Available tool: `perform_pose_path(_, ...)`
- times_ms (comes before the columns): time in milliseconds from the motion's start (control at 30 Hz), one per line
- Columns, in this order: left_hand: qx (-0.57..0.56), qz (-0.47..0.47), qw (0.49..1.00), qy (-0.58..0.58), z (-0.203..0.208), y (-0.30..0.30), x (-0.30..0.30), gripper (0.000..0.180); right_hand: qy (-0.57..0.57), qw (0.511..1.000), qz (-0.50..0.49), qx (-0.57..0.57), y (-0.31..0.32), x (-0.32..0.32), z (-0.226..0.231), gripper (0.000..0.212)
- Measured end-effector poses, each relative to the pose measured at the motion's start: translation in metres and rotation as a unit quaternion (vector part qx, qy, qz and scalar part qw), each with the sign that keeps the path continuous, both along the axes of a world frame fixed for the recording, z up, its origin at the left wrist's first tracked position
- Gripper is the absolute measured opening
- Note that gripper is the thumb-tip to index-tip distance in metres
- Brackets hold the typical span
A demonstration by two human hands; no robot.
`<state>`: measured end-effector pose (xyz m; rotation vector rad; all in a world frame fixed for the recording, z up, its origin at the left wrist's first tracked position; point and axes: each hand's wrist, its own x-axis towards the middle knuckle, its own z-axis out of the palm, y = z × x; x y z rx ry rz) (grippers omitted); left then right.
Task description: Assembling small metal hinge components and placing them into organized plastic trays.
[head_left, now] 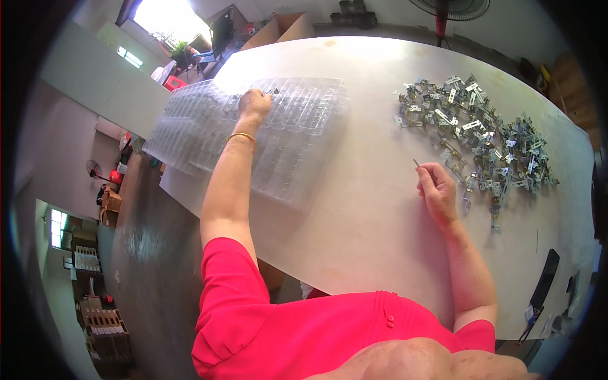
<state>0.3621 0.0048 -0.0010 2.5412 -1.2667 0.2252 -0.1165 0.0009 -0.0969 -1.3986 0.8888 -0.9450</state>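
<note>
My left hand [255,104] reaches over the far part of the stacked clear plastic trays [278,168], which have rows of narrow compartments. Its fingers are bunched together, and a small dark metal piece [275,92] shows at the fingertips. I cannot tell whether this piece touches the tray. My right hand [438,190] is held just left of a heap of small metal brackets [481,136], silver with some brass-coloured parts. Between its thumb and forefinger it pinches a thin, short, dark strip [416,163], too small to name more exactly.
The trays and brackets share a large pale table [361,234]. A long black object [544,278] lies near its right edge. Beyond the far edge stand a cardboard box [278,28] and a fan [443,9]. More cartons [104,323] are stacked at the left.
</note>
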Motion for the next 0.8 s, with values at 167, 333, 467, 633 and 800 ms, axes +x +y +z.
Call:
perform_pose_path(167, 0.020, -0.019, 0.998, -0.059, -0.007, -0.006, 0.002, 0.035, 0.015, 1.000, -0.009, 0.006, 0.004, -0.002, 0.004, 0.012)
perform_pose_path(333, 0.054, -0.027, 0.997, -0.044, 0.015, -0.012, -0.029, 0.032, 0.052, 0.998, -0.022, -0.037, -0.005, -0.003, 0.002, 0.016)
perform_pose_path(467, -0.069, -0.162, 0.981, -0.076, 0.052, 0.006, -0.098, 0.021, 0.017, 0.998, -0.002, -0.058, -0.007, 0.009, -0.001, 0.016)
perform_pose_path(633, -0.029, -0.563, 0.807, 0.176, 0.078, 0.057, -0.288, 0.008, 0.021, 0.996, -0.016, -0.083, -0.014, -0.005, -0.019, 0.015)
perform_pose_path(800, 0.213, -0.798, 0.291, 0.484, 0.108, 0.137, -0.411, 0.025, 0.061, 0.993, -0.015, -0.101, 0.006, 0.001, 0.002, 0.013)
